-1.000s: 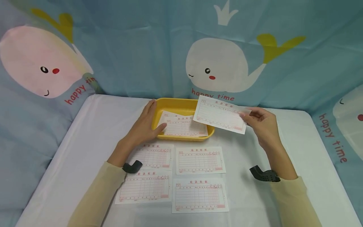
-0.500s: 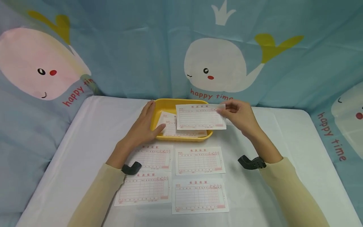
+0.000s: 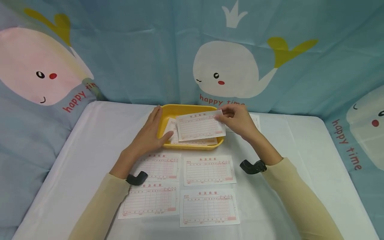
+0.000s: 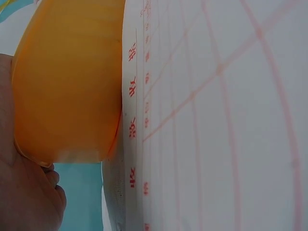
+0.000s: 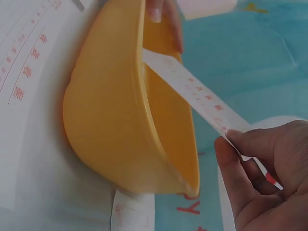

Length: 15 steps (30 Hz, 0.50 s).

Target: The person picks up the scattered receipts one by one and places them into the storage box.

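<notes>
Largest change first: my right hand [image 3: 238,121] has come left over the past second, from beside the yellow tray [image 3: 192,147] to its right end. The held slip [image 3: 199,126] came with it, and now lies slanted over the opening, right end higher. In the right wrist view its free end dips inside the rim. I judge the placing nearly done, though my thumb and fingers pinch the slip's right edge. Left hand [image 3: 150,136] unmoved: it grips the tray's left end, thumb over the front rim.

Materials, big to small. White table [image 3: 75,186], faintly creased. Tray: smooth, probably plastic, shallow, rounded corners. Four table slips [image 3: 210,208] lie flat in front, thin white oblongs ruled in red. The tray slips [image 3: 208,142] overlap beneath mine; count hidden. Smallest: red printed characters heading each sheet.
</notes>
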Each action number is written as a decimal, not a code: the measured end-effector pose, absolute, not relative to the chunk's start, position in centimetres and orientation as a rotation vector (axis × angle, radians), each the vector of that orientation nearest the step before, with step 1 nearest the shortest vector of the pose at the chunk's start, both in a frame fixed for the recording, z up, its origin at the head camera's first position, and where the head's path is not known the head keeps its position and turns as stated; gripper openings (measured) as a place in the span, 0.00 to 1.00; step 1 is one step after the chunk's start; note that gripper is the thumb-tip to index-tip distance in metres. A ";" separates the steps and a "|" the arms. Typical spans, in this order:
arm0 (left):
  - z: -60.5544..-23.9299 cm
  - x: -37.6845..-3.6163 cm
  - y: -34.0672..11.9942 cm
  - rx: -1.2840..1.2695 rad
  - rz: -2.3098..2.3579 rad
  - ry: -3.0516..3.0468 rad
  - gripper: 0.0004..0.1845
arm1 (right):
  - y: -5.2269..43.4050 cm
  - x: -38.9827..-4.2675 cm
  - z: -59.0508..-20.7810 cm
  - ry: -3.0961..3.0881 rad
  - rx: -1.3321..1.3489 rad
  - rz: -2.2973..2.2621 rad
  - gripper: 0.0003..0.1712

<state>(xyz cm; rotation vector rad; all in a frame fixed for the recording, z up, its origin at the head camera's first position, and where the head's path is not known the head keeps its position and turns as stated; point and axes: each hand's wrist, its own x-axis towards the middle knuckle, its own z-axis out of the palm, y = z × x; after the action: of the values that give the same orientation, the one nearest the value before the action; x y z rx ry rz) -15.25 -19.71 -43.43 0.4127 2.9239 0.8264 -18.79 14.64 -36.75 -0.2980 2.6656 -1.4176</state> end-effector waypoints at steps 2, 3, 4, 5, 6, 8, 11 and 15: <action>-43.5 -15.3 -19.7 0.417 0.826 2.926 0.57 | 14.1 -18.9 -36.9 2.665 -0.340 -1.414 0.13; -43.5 -15.3 -19.7 0.419 0.827 2.929 0.57 | 13.8 -19.0 -36.9 2.665 -0.352 -1.406 0.13; -43.5 -15.3 -19.8 0.419 0.826 2.931 0.57 | 13.5 -19.1 -37.0 2.665 -0.363 -1.397 0.13; -43.6 -15.4 -19.8 0.419 0.825 2.932 0.57 | 13.2 -19.1 -37.1 2.665 -0.366 -1.384 0.12; -43.6 -15.4 -19.8 0.420 0.830 2.932 0.57 | 13.0 -19.2 -37.1 2.668 -0.365 -1.368 0.13; -43.6 -15.4 -19.8 0.421 0.835 2.933 0.57 | 12.5 -19.2 -37.1 2.673 -0.365 -1.345 0.13; -43.8 -15.4 -19.8 0.424 0.842 2.937 0.57 | 11.9 -19.3 -37.0 2.662 -0.382 -1.327 0.13; -43.8 -15.5 -19.7 0.432 0.854 2.940 0.57 | 11.5 -19.4 -37.0 2.621 -0.462 -1.328 0.14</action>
<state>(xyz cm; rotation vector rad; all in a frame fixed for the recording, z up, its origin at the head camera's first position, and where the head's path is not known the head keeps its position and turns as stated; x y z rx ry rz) -15.47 -19.74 -43.84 0.4324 2.9401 0.8545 -19.35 11.51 -36.96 -0.4616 2.6211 -1.3277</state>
